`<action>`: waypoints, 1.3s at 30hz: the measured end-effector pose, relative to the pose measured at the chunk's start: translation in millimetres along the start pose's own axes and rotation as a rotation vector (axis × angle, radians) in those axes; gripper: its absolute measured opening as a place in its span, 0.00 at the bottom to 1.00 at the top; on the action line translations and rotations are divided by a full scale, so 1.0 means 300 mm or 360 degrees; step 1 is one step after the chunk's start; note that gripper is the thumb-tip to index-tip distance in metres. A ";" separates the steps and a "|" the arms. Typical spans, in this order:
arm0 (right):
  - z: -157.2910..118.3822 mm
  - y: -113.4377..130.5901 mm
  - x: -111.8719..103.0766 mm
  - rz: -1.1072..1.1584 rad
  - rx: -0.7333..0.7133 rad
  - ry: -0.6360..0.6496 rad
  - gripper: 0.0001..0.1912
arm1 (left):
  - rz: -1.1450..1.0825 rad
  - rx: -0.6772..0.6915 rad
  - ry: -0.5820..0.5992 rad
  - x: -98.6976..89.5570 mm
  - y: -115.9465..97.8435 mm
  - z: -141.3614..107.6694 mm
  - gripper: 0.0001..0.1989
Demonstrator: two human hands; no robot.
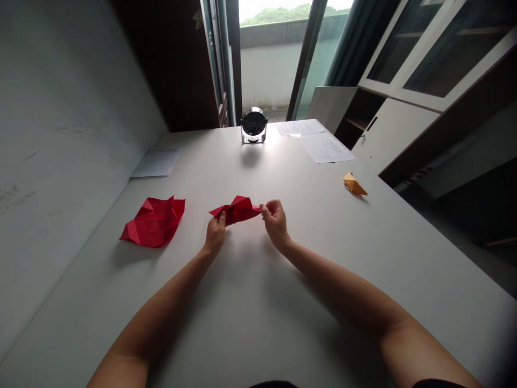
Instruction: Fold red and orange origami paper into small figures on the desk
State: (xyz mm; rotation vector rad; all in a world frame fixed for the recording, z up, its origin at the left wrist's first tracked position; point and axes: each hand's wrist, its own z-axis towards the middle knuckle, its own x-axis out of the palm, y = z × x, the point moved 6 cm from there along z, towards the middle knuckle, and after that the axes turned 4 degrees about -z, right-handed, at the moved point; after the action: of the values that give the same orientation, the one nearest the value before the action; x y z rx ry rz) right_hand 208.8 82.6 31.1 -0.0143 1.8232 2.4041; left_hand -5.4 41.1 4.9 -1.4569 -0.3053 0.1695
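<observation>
A folded piece of red paper [241, 209] is held above the white table, a raised flap near its middle. My left hand [216, 231] is closed on its lower left part, thumb on top. At the paper's right tip, my right hand [275, 221] pinches the narrow end between thumb and fingers. To the left lies a second red paper [155, 221], creased and partly opened out. A small folded orange paper figure [354, 184] sits toward the table's right edge.
A round black device on a metal stand [254, 125] stands at the table's far edge. White sheets with writing [323, 148] lie at the back right, a pale sheet [156, 163] at the back left. A wall [72, 118] borders the table on the left.
</observation>
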 end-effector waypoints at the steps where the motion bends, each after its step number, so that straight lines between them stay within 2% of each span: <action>1: 0.001 0.042 -0.013 -0.0204 -0.0222 -0.0039 0.12 | 0.0153 0.0063 0.0005 -0.002 -0.012 -0.005 0.21; 3: -0.009 0.115 -0.003 -0.0582 -0.0639 0.0065 0.12 | 0.0388 0.0167 0.0034 0.003 -0.039 -0.019 0.19; 5: -0.026 0.150 0.025 -0.0834 -0.0903 0.0241 0.14 | 0.0476 0.0238 0.0111 0.021 -0.065 -0.033 0.18; 8: -0.044 0.147 0.055 -0.1003 -0.1043 0.0421 0.14 | 0.0351 0.0238 0.0296 0.058 -0.085 -0.048 0.17; 10: -0.049 0.129 0.067 -0.1014 -0.1042 0.0501 0.11 | 0.0142 0.0106 0.0411 0.079 -0.077 -0.052 0.19; 14: -0.040 0.105 0.060 -0.0907 -0.0899 0.0491 0.07 | -0.0271 -0.0229 0.0575 0.104 -0.056 -0.061 0.24; 17: -0.024 0.096 0.046 -0.0746 -0.0720 0.0443 0.05 | -0.0497 -0.0365 0.0754 0.125 -0.058 -0.075 0.25; 19: -0.016 0.089 0.042 -0.0599 -0.0598 0.0427 0.05 | -0.0617 -0.0411 0.0793 0.130 -0.056 -0.076 0.23; 24: -0.002 0.054 0.045 -0.0221 -0.0260 0.0438 0.06 | -0.0744 -0.0454 0.0556 0.100 -0.002 -0.035 0.13; 27: -0.001 0.028 0.052 -0.0097 -0.0070 0.0486 0.09 | -0.0767 -0.0496 0.0392 0.077 0.039 -0.010 0.14; 29: 0.001 0.020 0.051 -0.0064 -0.0029 0.0490 0.10 | -0.0791 -0.0510 0.0322 0.067 0.052 -0.001 0.13; 34: 0.009 0.007 0.048 -0.0003 -0.0007 0.0468 0.10 | -0.0853 -0.0532 0.0318 0.065 0.047 0.000 0.15; 39: 0.011 -0.008 0.057 0.0227 0.0142 0.0502 0.10 | -0.0900 -0.0567 0.0348 0.064 0.046 -0.002 0.17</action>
State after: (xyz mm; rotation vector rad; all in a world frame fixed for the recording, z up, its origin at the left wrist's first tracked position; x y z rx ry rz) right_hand 192.4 88.1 28.3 -0.2792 2.1300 2.5329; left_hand 14.1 47.9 -6.9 -1.6619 -0.5744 -0.5214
